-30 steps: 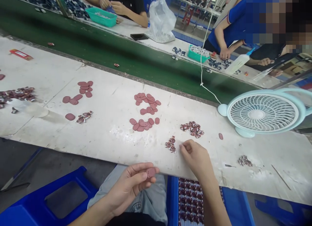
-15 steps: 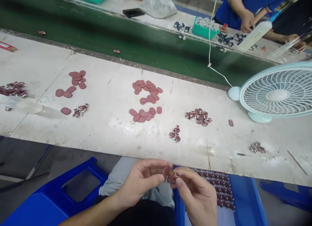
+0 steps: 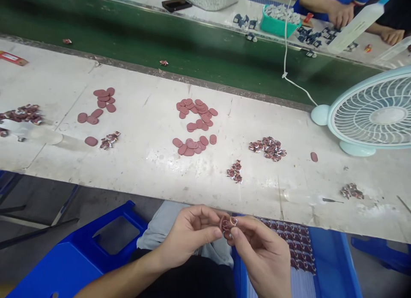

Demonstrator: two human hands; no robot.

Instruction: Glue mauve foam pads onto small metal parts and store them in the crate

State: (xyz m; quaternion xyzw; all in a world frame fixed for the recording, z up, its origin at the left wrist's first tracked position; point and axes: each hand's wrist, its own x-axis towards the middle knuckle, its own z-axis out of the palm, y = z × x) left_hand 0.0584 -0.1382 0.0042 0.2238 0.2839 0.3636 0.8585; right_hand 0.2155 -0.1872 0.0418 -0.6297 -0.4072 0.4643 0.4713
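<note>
My left hand (image 3: pixel 186 236) pinches a reddish-brown oval disc (image 3: pixel 221 222), seen nearly edge-on, between thumb and fingertips. In my right hand (image 3: pixel 265 251), closed at the fingertips, is a small brown moulded piece (image 3: pixel 228 226) with white and yellowish details. The two parts meet or nearly meet in front of my lap; fingers hide where they touch. On the white table beyond lie loose oval discs (image 3: pixel 189 149) and a small cluster of brown moulded pieces (image 3: pixel 235 171). Below my right hand, a blue crate (image 3: pixel 332 251) holds rows of similar brown pieces (image 3: pixel 297 242).
A pale blue fan (image 3: pixel 372 116) stands at the right of the table (image 3: pixel 154 182). A translucent bottle (image 3: pixel 41 133) lies at left, another (image 3: pixel 302 197) near the front edge. A blue stool (image 3: pixel 80 255) is at lower left. Across the green strip (image 3: pixel 128 45), a co-worker's hands (image 3: pixel 342 15) rest near dark parts.
The disc and the moulded piece have come closer together, and the disc has turned more edge-on. The view has shifted slightly, with the far bench now higher in it.
</note>
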